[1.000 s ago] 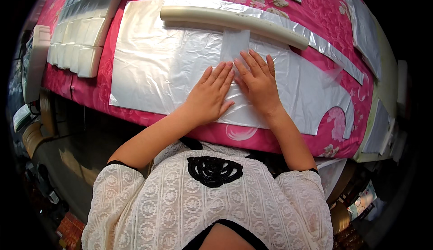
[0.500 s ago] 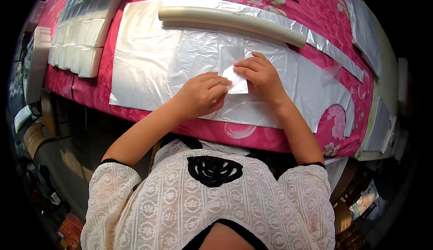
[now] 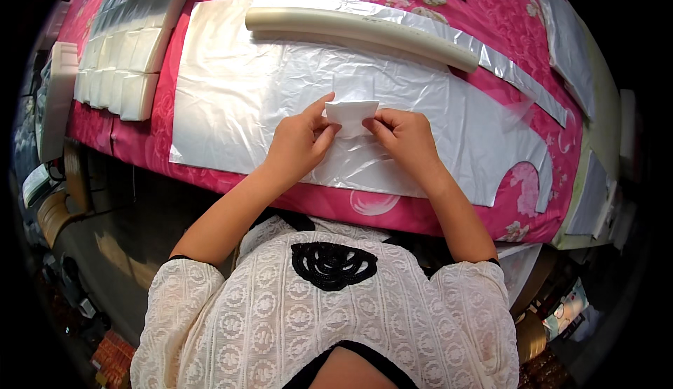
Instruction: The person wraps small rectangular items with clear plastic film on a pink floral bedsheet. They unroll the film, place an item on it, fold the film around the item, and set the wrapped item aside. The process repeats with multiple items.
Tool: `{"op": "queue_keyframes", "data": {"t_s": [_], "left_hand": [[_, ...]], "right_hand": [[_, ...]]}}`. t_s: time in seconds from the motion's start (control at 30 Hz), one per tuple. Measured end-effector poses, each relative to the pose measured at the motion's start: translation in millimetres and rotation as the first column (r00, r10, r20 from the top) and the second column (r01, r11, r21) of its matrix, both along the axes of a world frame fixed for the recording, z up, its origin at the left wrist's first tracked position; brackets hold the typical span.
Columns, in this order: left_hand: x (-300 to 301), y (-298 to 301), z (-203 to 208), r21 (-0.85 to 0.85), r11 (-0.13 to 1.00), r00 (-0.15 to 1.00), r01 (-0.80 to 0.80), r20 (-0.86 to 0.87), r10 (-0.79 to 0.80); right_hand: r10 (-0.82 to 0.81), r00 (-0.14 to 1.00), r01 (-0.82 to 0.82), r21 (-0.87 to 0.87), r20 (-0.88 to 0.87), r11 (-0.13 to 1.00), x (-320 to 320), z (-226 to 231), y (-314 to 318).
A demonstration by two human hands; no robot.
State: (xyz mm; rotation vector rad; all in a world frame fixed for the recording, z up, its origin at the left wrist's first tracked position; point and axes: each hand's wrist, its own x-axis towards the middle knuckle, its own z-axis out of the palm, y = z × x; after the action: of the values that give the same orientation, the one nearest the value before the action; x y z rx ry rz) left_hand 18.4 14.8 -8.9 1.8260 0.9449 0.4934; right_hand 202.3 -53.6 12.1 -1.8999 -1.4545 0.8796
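A small folded piece of white plastic film (image 3: pixel 352 114) is held up between my two hands over the middle of the table. My left hand (image 3: pixel 300 138) pinches its left edge, with the index finger stretched along the side. Thumb and fingers of my right hand (image 3: pixel 403 133) grip its right edge. Beneath lies a pile of flat white plastic bags (image 3: pixel 231 94), with a handle cutout at the right end. A long cream-coloured tube (image 3: pixel 364 31) rests across the far part of the bags.
Stacks of folded white plastic packets (image 3: pixel 133 73) stand at the left. A pink flowered cloth (image 3: pixel 294 199) covers the table. More flat plastic sheets (image 3: pixel 564 52) lie at the far right, and a white stack (image 3: pixel 587 196) sits near the right edge.
The film piece lay on the bags with my fingers pressing it; now it is raised and folded into a small rectangle. My left hand has shifted slightly left, and my right hand lower.
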Motion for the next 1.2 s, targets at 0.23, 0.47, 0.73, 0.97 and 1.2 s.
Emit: {"op": "queue_keyframes", "data": {"t_s": [0.23, 0.47, 0.73, 0.97, 1.2], "left_hand": [[13.8, 22.3, 19.2, -0.252, 0.95, 0.981, -0.184, -0.102, 0.163], [22.3, 7.8, -1.2, 0.605, 0.731, 0.945, 0.316, -0.266, -0.189], [32.9, 4.9, -19.2, 0.567, 0.701, 0.874, 0.432, -0.456, -0.169], [29.9, 7.2, -15.6, 0.588, 0.711, 0.909, 0.385, -0.377, -0.18], [-28.0, -16.1, 18.1, 0.051, 0.985, 0.982, 0.164, 0.083, -0.168]], "right_hand": [[-0.048, 0.999, 0.046, -0.362, 0.004, 0.931, 9.0, 5.0, 30.8], [-0.037, 0.999, 0.026, -0.393, -0.022, 0.919, 12.1, 2.7, 32.7], [-0.078, 0.992, 0.101, -0.263, 0.096, 0.96, 0.4, 3.0, 22.1], [-0.001, 0.871, 0.114, -0.2, 0.491, 0.973, -7.5, 16.1, 3.0], [0.137, 0.819, -0.364, 0.32, 0.557, 0.875, -17.0, -23.7, 41.9]]}}
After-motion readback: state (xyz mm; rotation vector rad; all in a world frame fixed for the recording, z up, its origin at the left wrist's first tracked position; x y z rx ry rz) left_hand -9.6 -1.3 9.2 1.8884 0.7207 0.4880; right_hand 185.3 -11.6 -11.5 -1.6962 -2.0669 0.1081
